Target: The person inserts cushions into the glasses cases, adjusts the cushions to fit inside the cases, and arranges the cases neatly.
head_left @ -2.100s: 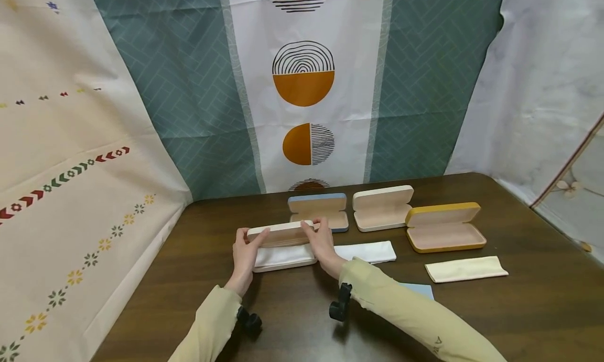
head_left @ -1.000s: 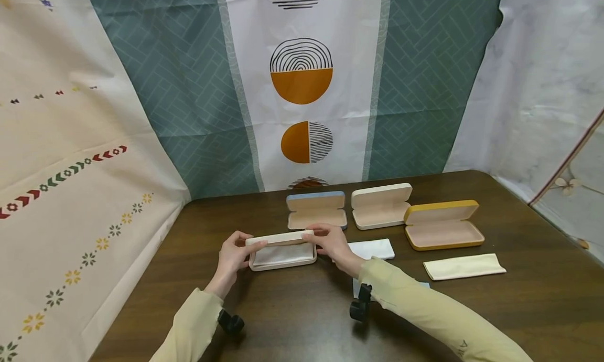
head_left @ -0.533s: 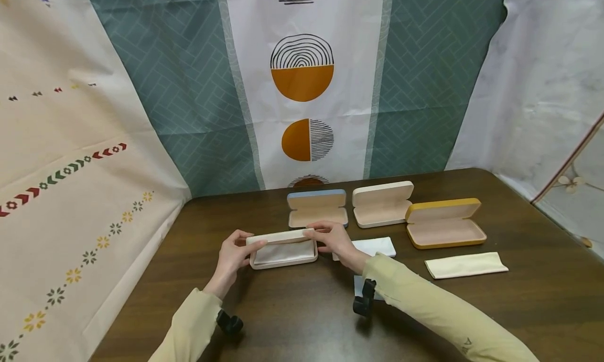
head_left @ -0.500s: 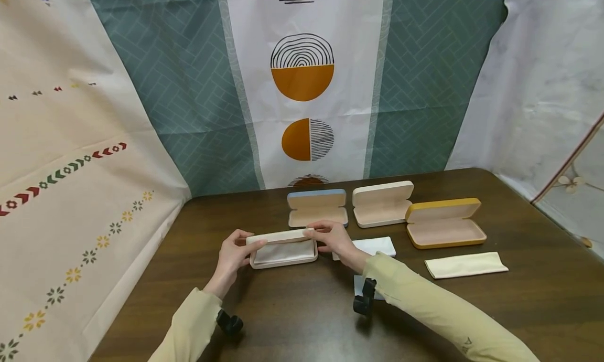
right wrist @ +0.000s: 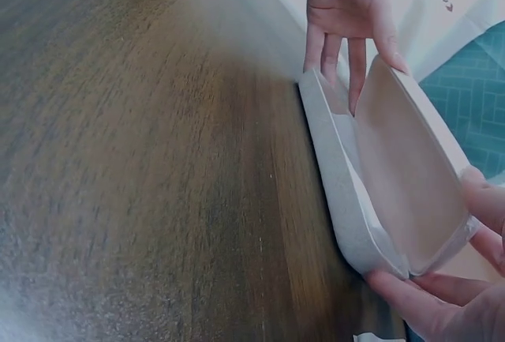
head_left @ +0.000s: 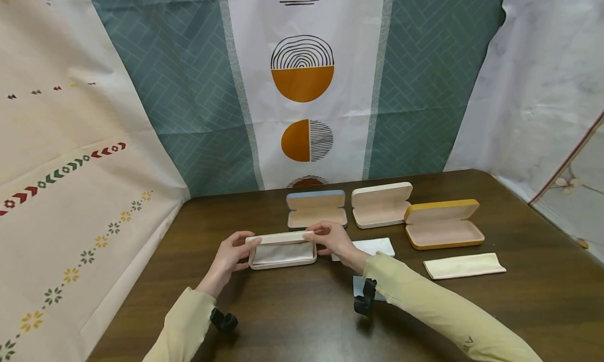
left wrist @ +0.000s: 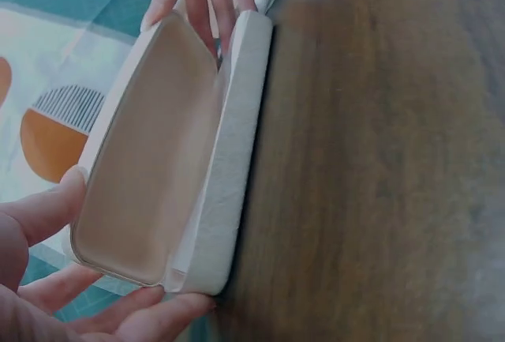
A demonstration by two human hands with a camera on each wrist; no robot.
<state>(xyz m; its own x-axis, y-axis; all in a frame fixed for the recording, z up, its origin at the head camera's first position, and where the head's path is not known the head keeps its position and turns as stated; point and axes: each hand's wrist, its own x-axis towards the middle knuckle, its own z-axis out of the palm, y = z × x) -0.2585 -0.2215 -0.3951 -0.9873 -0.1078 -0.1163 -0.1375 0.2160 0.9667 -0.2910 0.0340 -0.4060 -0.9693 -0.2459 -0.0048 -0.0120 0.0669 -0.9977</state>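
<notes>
A cream glasses case (head_left: pixel 283 267) stands on the table with its lid (head_left: pixel 278 238) tilted forward, partly lowered over the base. A folded white cloth (head_left: pixel 284 253) lies inside. My left hand (head_left: pixel 229 254) grips the case's left end, thumb on the lid's front edge. At the other end my right hand (head_left: pixel 332 241) grips it the same way. In both wrist views the lower fingers reach round the ends of the base, and the lid's beige lining (left wrist: pixel 150 160) shows.
Behind stand a blue case (head_left: pixel 317 218), a white case (head_left: pixel 382 215) and a yellow case (head_left: pixel 444 235), all open. To the right lie a white cloth (head_left: pixel 375 246), a pale yellow cloth (head_left: pixel 464 266) and a light blue cloth (head_left: pixel 357 286), partly under the right forearm.
Two seconds ago the lid stood more upright; it has since tilted down toward me. Both hands have shifted outward to the case's ends. Little differs over the last half second.
</notes>
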